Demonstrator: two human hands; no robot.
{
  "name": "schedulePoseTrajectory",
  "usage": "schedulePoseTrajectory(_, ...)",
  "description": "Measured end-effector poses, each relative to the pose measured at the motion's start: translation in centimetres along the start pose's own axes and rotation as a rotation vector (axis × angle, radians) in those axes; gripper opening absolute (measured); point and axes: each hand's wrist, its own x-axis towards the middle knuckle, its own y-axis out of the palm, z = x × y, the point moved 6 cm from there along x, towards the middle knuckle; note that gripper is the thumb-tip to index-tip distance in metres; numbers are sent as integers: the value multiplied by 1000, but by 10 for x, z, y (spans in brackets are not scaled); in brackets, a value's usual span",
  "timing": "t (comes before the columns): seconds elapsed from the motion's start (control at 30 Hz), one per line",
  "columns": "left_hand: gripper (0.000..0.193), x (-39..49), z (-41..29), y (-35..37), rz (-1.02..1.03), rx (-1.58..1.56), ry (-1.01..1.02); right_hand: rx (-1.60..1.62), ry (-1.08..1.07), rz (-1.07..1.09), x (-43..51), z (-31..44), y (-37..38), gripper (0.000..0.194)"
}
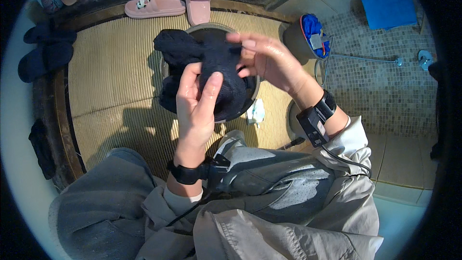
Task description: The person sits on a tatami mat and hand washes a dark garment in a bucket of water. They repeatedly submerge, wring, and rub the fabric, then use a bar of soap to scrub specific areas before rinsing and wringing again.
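Note:
A dark, bunched piece of fabric (225,90) is held over a round basin (213,26), whose rim shows at the top and right. My left hand (199,97) grips the cloth from below, thumb on top and fingers partly hidden behind it. On the cloth's right side is my right hand (269,56), fingers spread and slightly blurred; whether the fingertips touch the cloth is unclear. Wetness shines on the skin of both hands. More dark cloth (177,45) spreads over the basin's left edge, and the basin's inside is mostly hidden.
Ribbed matting (112,68) lies under the basin. Right of it, a bucket (296,39) holds blue material. A small white-and-green packet (256,111) sits near the basin. Pink slippers (155,5) line the back edge, dark slippers (45,61) the left. A blue cloth (389,8) lies on the tiles.

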Motion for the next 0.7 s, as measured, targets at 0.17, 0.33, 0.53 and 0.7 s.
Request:
schedulePoseTrajectory(0.17, 34, -15, 6, 13, -104, -113, -13, -86, 85, -100, -21, -19, 9, 29)
schedulePoseTrajectory(0.33, 30, -33, -2, 28, -124, -366, -52, 120, -201, -62, -34, 5, 22, 16)
schedulePoseTrajectory(0.53, 30, -34, -22, 35, -43, -440, -36, 258, -375, -58, -45, 20, 28, 24)
schedulePoseTrajectory(0.7, 26, -33, -20, 29, -19, -481, -89, 125, -344, -87, -40, 16, 22, 19)
